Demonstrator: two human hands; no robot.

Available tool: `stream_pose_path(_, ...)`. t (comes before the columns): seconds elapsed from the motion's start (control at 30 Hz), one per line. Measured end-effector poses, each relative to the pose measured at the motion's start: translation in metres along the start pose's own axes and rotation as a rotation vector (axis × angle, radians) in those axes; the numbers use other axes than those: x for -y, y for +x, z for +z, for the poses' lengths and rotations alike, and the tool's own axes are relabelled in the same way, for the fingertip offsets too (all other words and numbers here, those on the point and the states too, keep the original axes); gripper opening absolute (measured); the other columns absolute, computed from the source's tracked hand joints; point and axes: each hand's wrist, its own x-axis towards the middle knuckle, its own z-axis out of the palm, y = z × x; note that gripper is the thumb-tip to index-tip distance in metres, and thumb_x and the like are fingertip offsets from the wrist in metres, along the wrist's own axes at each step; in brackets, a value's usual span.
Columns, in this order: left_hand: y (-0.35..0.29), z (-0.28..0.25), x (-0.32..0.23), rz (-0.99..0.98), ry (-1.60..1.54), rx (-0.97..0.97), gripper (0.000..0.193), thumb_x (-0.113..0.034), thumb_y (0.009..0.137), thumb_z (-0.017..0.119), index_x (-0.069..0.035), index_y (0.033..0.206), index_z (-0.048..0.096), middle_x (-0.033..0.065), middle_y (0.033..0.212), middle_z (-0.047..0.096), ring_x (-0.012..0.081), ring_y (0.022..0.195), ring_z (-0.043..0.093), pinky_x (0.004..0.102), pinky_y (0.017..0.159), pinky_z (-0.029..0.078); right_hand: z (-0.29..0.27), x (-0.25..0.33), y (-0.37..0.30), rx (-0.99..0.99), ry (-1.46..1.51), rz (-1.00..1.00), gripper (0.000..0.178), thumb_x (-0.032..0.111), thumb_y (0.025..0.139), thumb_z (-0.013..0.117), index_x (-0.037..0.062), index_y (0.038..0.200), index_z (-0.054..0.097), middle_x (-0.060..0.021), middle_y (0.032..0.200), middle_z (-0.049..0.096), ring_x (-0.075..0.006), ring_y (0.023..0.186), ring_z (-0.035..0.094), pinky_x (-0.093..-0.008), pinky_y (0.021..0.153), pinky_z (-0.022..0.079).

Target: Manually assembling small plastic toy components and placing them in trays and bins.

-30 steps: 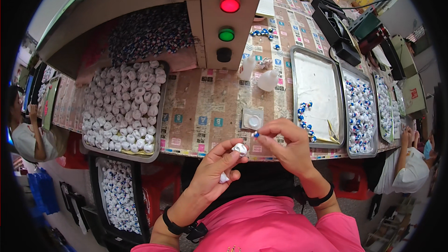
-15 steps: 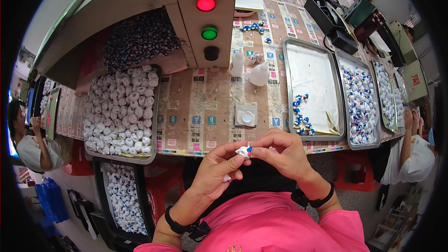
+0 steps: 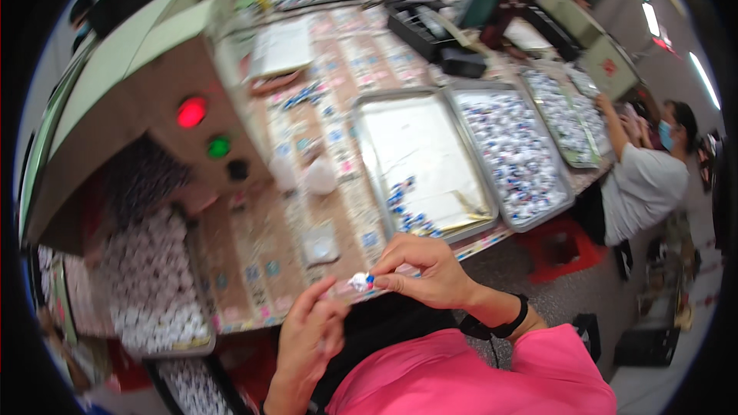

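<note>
My right hand (image 3: 421,273) is closed in a pinch on a small white figure piece (image 3: 360,282) with a blue and red part at its right end. It is held above the table's front edge. Just to the left, my left hand (image 3: 311,330) has come apart from the piece, its index finger stretched up and the other fingers bent. Motion smears those fingers, and whether anything lies in the palm cannot be seen. Beyond the hands, a small clear square dish (image 3: 320,245) sits on the table.
A paper-lined tray (image 3: 419,146) holds several blue-and-white pieces; a fuller tray (image 3: 570,196) stands to its right. Plain white pieces (image 3: 150,292) fill a left tray. White bottles (image 3: 320,177) stand near a box with lights (image 3: 165,69). A person (image 3: 649,177) works at right.
The view has swung right, so the table appears shifted left and tilted. My left hand has let go of the figure piece and drawn back down-left; my right hand still holds it.
</note>
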Motion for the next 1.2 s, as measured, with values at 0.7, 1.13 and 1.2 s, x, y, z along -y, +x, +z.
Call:
stream_pose_path(0.7,-0.008,-0.028,0.003,0.023,-0.241,0.126,0.026,0.004,0.087,0.056,-0.002,0.112,0.055,0.0133,0.114,0.061,0.0244,0.111,0.056,0.0328,0.096,0.046,-0.179,-0.042,-0.034,-0.736,-1.059,-0.016,0.030,0.009,0.071,0.072,0.0074,0.101,0.068,-0.0124,0.109,0.060,-0.0308,0.104,0.052,-0.0386,0.092,0.041)
stream_pose_path(1.13,-0.005,-0.048,-0.034,0.176,-0.361,0.009,0.017,-0.016,0.096,0.049,-0.004,0.107,0.054,0.0077,0.094,0.057,0.0170,0.083,0.058,0.0301,0.075,0.052,-0.169,-0.049,-0.032,-0.685,-1.279,0.045,0.022,0.005,0.077,0.065,0.0035,0.099,0.067,-0.0146,0.119,0.056,-0.0314,0.112,0.049,-0.0397,0.099,0.036)
stream_pose_path(1.2,-0.002,-0.042,-0.048,0.238,-0.330,-0.029,0.018,-0.018,0.096,0.051,-0.004,0.107,0.055,0.0041,0.087,0.056,0.0153,0.078,0.056,0.0291,0.071,0.051,-0.140,-0.033,-0.025,-0.599,-1.061,-0.041,0.020,0.004,0.078,0.064,0.0025,0.097,0.066,-0.0143,0.118,0.057,-0.0314,0.111,0.049,-0.0392,0.098,0.036)
